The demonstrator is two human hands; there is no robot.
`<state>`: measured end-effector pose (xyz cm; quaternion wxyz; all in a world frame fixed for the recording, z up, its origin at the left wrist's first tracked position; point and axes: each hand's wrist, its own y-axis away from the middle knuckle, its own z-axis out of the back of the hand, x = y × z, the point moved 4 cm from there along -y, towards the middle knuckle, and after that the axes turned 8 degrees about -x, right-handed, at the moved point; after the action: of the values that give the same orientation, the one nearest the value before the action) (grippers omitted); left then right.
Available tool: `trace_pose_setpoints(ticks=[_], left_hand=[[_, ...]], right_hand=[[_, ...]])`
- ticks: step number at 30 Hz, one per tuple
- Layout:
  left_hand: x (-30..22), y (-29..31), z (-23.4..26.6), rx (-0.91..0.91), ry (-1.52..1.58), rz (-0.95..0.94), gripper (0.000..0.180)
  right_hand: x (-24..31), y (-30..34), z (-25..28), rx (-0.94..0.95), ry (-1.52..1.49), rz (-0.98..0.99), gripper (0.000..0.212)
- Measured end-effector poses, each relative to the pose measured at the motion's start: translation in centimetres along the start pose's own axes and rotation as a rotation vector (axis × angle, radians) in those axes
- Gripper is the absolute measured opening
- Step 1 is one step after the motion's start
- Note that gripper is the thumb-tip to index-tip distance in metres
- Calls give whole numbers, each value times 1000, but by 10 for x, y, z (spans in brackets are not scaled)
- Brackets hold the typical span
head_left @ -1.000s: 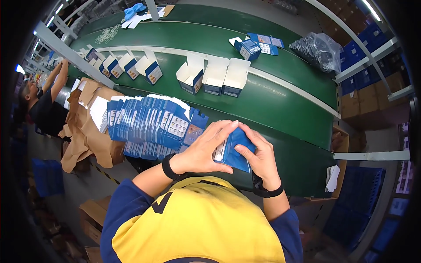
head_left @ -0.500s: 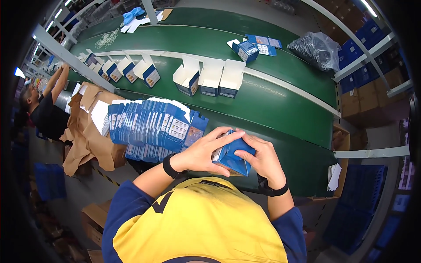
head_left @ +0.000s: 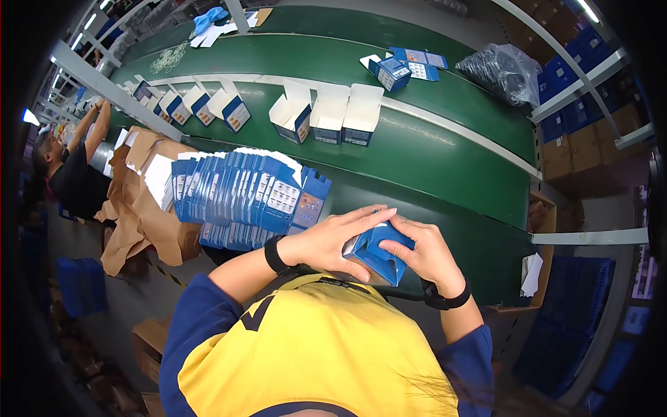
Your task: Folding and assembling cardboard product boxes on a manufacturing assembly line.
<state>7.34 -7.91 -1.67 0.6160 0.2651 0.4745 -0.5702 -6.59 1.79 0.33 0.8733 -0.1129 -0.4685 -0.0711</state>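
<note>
Close to my body, a small blue carton (head_left: 375, 251) is gripped between both hands, with folded blue flaps facing up. My left hand (head_left: 333, 242) wraps its left side, thumb along the near edge and fingers over the far edge. My right hand (head_left: 426, 251) closes on the right side, its thumb pressing on the top flaps. The carton's underside is hidden. Left of my hands lies a fanned stack of flat blue cartons (head_left: 240, 191). Beyond, three open-topped cartons with white insides, one of them an open carton (head_left: 361, 115), stand on the green conveyor (head_left: 438, 156).
More open cartons (head_left: 229, 110) line the conveyor at left. Farther back lie a blue carton (head_left: 390, 74) and a clear plastic bag of dark items (head_left: 501, 75). Crumpled brown paper (head_left: 149, 215) is beside the stack. A co-worker (head_left: 73, 167) stands at far left. Blue crates (head_left: 566, 326) are at right.
The carton in my hands has shifted slightly right and down. Both hands keep their hold on it. The conveyor cartons appear slightly farther left and up in the view.
</note>
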Motion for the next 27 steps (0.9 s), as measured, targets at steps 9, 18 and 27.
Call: trace_pose_setpoints(ticks=[9,18,27], left_hand=[[1,1,-3,-98,-2,5,105],[-26,6,4,-318,-55,-333,91],[-57,2,42,-630,59,-559,71]], right_hand=[[11,-2,-7,81,228,-19,46],[6,4,19,-115,-396,-116,34],[-50,25,1,-176,-1163,-332,36]])
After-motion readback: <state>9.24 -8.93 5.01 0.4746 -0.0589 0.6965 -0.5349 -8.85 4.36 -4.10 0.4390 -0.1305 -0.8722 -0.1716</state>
